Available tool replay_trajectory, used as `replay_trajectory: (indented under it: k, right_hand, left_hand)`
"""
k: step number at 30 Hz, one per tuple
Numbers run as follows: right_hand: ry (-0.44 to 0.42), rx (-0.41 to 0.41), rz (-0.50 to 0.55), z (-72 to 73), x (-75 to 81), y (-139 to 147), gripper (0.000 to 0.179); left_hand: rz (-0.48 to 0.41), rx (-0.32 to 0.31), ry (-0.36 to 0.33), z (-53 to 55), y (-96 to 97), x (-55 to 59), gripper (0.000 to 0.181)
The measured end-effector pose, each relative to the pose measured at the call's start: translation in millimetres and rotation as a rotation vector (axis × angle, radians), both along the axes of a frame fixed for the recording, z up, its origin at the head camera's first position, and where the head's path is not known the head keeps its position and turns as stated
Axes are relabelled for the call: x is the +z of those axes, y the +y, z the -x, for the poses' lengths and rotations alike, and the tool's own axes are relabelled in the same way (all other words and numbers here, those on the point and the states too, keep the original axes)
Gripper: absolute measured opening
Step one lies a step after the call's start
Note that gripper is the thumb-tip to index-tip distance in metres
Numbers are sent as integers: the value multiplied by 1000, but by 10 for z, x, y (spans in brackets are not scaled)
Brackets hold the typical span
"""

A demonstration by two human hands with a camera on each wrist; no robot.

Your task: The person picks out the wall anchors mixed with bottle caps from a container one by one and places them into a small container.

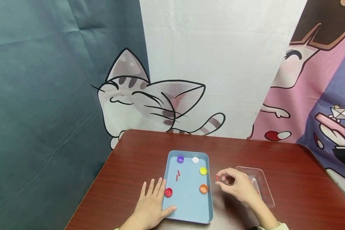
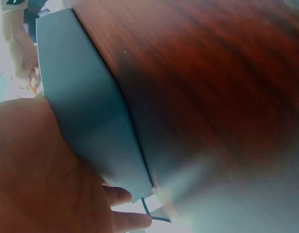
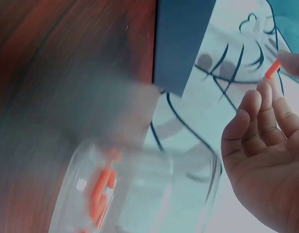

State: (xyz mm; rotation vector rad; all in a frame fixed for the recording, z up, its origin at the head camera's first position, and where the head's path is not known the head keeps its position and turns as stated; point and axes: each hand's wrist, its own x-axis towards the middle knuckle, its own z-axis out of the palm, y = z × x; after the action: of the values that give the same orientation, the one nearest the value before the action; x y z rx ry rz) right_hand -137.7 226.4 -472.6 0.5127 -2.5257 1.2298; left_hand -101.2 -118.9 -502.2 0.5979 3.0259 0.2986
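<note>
Presently: short red stick [image 1: 217,178], pinched by right hand [image 1: 238,185], just off right edge of shallow light-blue rectangular tray [image 1: 187,209]. Near right hand: clear plastic box [image 1: 265,184], more red sticks [image 3: 102,187] inside. Left hand [image 1: 149,207]: released, fingers straight, spread, resting at tray's left rim. Within tray: two loose red sticks [image 1: 179,173]; small round purple cup [image 1: 180,159], white cup [image 1: 195,160], yellow cup [image 1: 203,171], orange cup [image 1: 203,189], red cup [image 1: 168,192]. Beneath: reddish-brown wood-grain table [image 1: 118,169].

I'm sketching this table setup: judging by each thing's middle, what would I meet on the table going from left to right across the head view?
Left hand, red cap, purple cap, white cap, pinched red stick, right hand, clear container.
</note>
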Motion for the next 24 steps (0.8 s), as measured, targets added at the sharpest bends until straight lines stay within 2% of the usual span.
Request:
replay_trajectory:
  k: [10, 17, 24]
  right_hand:
    - [43, -45, -1, -152, 42, 427, 30]
    - [-8, -146, -50, -240, 54, 716, 27]
    - [-49, -178, -61, -284, 28, 969, 25]
  left_hand:
    - [-7, 11, 5, 3, -1, -17, 103]
    - [1, 10, 17, 0, -6, -29, 102]
    - [4, 6, 33, 11, -13, -40, 102]
